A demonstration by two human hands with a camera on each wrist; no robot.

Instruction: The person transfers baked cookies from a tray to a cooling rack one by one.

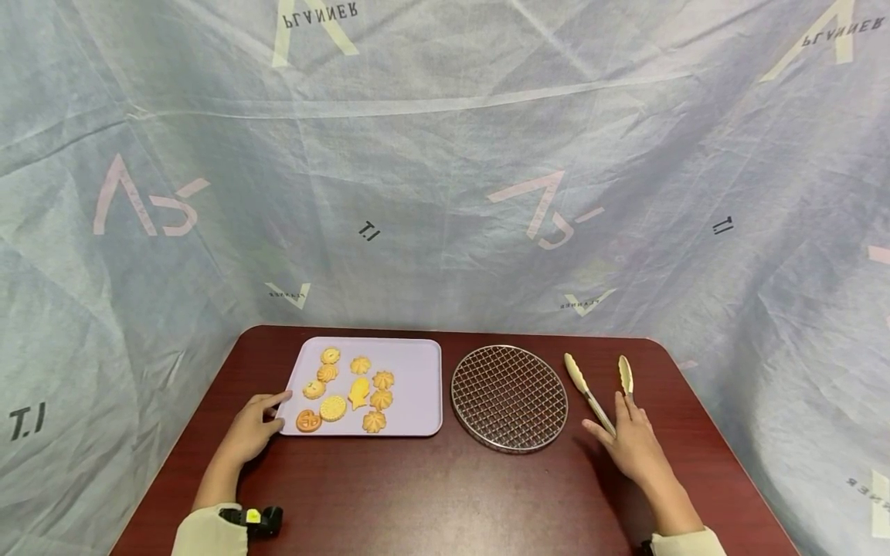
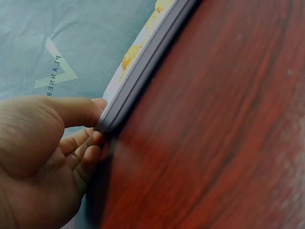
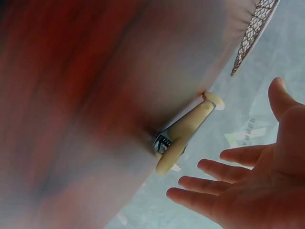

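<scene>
In the head view, a pale lilac tray (image 1: 414, 390) lies on the left of the table, bearing several biscuits (image 1: 333, 408) of different shapes. My left hand (image 1: 252, 426) pinches its near left corner, thumb and fingers meeting at the rim (image 2: 106, 119). Over at the right, tongs (image 1: 580, 380) with cream tips lie spread apart on the table. My right hand (image 1: 634, 442) hovers above their near end and hides the hinge from the head camera. Its fingers (image 3: 209, 198) are extended and spread, apart from the tongs (image 3: 186, 129) in the right wrist view.
A round wire rack (image 1: 511, 398) lies between the tray and the tongs. Dark red wood table (image 1: 445, 494) runs along the front. Grey printed cloth (image 1: 445, 170) hangs behind and at both sides of the table.
</scene>
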